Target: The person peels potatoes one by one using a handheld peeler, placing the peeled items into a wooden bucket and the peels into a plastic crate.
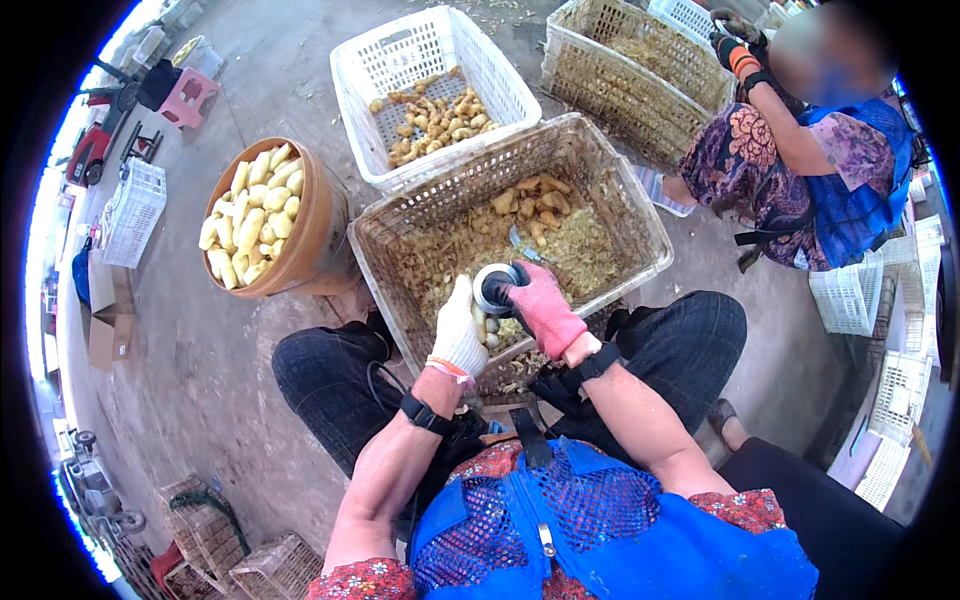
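Note:
My left hand (459,330), in a white knit glove, holds a pale peeled ginger root (478,322) over the near side of a dirty plastic crate (637,202). My right hand (536,304), in a pink and black glove, grips a round metal ring-shaped tool (493,288) close against the root. Inside the crate lie peel scraps (427,262), unpeeled ginger pieces (532,201) and a knife-like blade (517,238), partly covered. The root's lower end is partly hidden by my fingers.
A brown bucket (319,225) of peeled ginger stands left of the crate. A white crate (510,90) with unpeeled ginger adjoins the far side. At the upper right a co-worker (795,150) sits by stacked dirty crates (615,90). A pink stool (187,96) stands further off.

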`<action>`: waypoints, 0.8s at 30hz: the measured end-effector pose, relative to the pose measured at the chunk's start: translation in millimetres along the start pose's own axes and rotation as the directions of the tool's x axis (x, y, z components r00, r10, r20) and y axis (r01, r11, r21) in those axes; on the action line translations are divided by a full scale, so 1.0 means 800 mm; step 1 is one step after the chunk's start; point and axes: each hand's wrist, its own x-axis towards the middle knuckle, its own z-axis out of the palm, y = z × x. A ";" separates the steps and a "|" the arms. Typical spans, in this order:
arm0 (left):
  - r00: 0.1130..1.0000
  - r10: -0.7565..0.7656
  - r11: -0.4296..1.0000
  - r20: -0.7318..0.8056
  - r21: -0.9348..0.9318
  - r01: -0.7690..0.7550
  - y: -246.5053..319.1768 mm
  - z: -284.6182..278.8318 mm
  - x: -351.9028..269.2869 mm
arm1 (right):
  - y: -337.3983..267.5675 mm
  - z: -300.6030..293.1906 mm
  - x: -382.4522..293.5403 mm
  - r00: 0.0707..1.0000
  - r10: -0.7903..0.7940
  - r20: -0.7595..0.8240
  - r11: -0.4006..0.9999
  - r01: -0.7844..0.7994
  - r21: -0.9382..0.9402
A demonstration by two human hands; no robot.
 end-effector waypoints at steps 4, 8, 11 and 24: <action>0.996 -0.072 0.992 0.049 -0.099 0.076 -0.009 -0.009 0.007 | 0.015 -0.028 0.027 0.963 0.087 -0.254 0.985 -0.121 -0.124; 0.998 -0.021 0.987 -0.064 -0.161 0.011 0.004 -0.015 0.004 | -0.015 -0.024 0.028 0.975 0.164 -0.150 0.985 -0.170 -0.025; 0.995 0.065 0.998 -0.069 -0.007 -0.066 0.000 0.004 -0.002 | -0.008 -0.004 0.004 0.999 -0.035 -0.022 0.993 0.032 -0.116; 0.997 -0.070 0.990 0.015 -0.121 0.071 -0.003 -0.010 0.010 | 0.004 -0.033 0.032 0.978 0.114 -0.172 0.992 -0.122 -0.040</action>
